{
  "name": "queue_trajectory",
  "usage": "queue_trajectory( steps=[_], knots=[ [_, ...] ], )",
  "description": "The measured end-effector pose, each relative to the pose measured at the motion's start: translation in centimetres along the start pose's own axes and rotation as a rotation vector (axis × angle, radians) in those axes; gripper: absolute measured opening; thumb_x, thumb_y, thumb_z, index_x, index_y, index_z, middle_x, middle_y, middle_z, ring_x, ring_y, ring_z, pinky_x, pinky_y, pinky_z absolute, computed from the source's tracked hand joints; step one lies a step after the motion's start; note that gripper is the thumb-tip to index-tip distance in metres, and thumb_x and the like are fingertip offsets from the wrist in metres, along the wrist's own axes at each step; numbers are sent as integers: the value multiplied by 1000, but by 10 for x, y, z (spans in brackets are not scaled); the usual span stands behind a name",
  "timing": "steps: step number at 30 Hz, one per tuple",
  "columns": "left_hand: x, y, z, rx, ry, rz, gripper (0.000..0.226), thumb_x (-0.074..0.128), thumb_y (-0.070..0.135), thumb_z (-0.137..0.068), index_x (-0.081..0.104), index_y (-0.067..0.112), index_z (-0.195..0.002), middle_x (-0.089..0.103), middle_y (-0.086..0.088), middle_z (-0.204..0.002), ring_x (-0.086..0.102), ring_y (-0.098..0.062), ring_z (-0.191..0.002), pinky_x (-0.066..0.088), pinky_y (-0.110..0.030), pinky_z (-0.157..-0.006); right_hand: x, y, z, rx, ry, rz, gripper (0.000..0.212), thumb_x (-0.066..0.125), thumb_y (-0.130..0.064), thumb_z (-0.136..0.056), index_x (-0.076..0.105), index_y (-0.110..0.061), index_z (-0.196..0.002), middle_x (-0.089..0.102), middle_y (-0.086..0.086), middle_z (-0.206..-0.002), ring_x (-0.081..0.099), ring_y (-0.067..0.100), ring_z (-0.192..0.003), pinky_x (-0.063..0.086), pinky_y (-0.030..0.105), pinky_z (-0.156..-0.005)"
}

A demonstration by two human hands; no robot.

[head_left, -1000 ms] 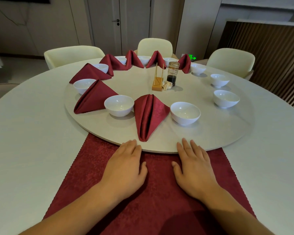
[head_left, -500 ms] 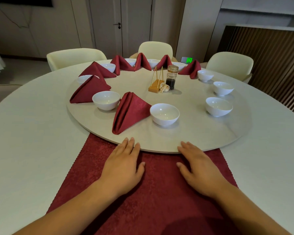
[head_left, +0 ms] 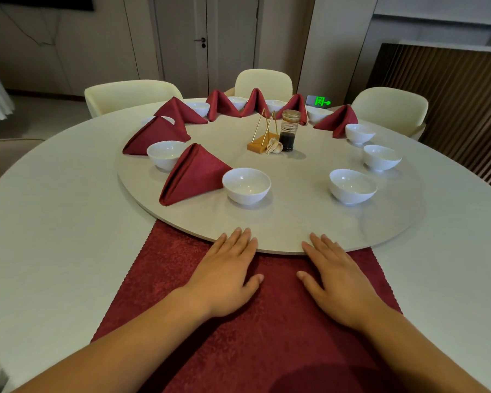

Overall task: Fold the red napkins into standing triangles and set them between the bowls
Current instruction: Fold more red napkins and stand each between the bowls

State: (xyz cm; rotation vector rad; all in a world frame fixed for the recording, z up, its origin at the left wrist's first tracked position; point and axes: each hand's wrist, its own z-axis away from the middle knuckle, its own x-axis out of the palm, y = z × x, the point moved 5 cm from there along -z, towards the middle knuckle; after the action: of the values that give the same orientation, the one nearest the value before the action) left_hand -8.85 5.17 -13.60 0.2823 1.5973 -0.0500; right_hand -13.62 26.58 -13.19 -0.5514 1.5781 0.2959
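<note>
A flat red napkin (head_left: 165,268) lies spread on the table in front of me, its far edge under the turntable (head_left: 295,222). My left hand (head_left: 227,273) and my right hand (head_left: 335,279) rest palm-down on it, fingers apart, fingertips touching the turntable's near rim. Several folded red napkins stand between white bowls around the turntable's left and far side; the nearest folded napkin (head_left: 194,174) stands between a bowl (head_left: 247,185) and another bowl (head_left: 166,154). The bowls at right (head_left: 352,185) (head_left: 381,157) have no napkin between them.
At the turntable's centre stand a gold wire stand on a wooden base (head_left: 262,137), a garlic bulb (head_left: 274,146) and a glass jar of dark liquid (head_left: 289,130). Three cream chairs (head_left: 262,82) ring the far side of the round white table (head_left: 54,222).
The turntable has rotated clockwise as seen from above: the nearest folded napkin and bowls moved leftward, bringing an open gap between two bowls toward me. My hands stayed flat on the napkin.
</note>
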Motion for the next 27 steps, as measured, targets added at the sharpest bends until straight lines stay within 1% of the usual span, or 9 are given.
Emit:
queue_trajectory(
  steps=[4,9,13,19,22,24,25,26,27],
  knots=[
    [3,0,3,14,0,1,75,29,56,-105,-2,21,-164,-15,0,-170,-23,-13,-154,-12,-39,-126,-3,9,3,52,0,19,71,19,-62,-99,12,-27,-161,1,-6,-168,-8,11,-154,-10,26,-121],
    [5,-7,3,-19,9,-9,76,28,58,-104,-2,21,-163,-15,0,-170,-24,-15,-153,-13,-44,-126,1,4,5,37,-4,30,86,-2,-67,-86,9,-27,-161,-1,-9,-168,-9,10,-154,-13,23,-119],
    [2,-18,5,-39,17,-19,76,28,58,-104,1,19,-164,-12,-2,-170,-20,-17,-155,-12,-42,-126,5,-5,3,10,-1,31,85,-4,-66,-85,4,-28,-161,-5,-10,-167,-11,9,-153,-16,21,-117],
    [1,-29,9,-43,41,-26,76,31,56,-104,0,20,-163,-12,-2,-170,-21,-17,-154,-13,-42,-126,9,-14,1,-8,7,29,84,-4,-64,-86,4,-26,-161,-4,-8,-167,-10,11,-154,-12,25,-119],
    [-2,-29,15,-46,52,8,76,34,54,-104,-1,21,-163,-14,-5,-170,-23,-18,-154,-15,-38,-125,10,-15,0,-15,-4,39,85,-5,-65,-85,0,-26,-161,-7,-8,-167,-12,11,-153,-12,26,-120],
    [-5,-25,25,-48,74,30,76,36,52,-104,-1,23,-163,-15,-6,-170,-23,-18,-154,-16,-35,-124,8,-16,1,-17,-20,15,85,0,-68,-87,-1,-26,-161,-9,-7,-167,-13,11,-153,-12,26,-121],
    [-6,-20,32,-42,85,35,75,37,51,-104,1,24,-164,-15,-6,-170,-22,-17,-154,-16,-34,-124,5,-17,3,-22,-23,-9,83,8,-69,-90,2,-26,-161,-8,-6,-167,-11,12,-154,-10,27,-122],
    [-7,-15,41,-31,90,39,74,37,52,-103,5,25,-164,-13,-5,-170,-19,-17,-155,-16,-32,-123,1,-19,7,-30,-13,-27,80,19,-67,-93,9,-25,-161,-2,-5,-167,-5,13,-155,-7,28,-123],
    [-7,-10,51,-21,85,44,72,35,54,-101,10,26,-163,-9,-5,-171,-14,-16,-156,-16,-30,-122,-3,-21,14,-44,22,-39,76,29,-64,-95,21,-26,-159,9,-5,-167,7,15,-155,-1,30,-125]
  ],
)
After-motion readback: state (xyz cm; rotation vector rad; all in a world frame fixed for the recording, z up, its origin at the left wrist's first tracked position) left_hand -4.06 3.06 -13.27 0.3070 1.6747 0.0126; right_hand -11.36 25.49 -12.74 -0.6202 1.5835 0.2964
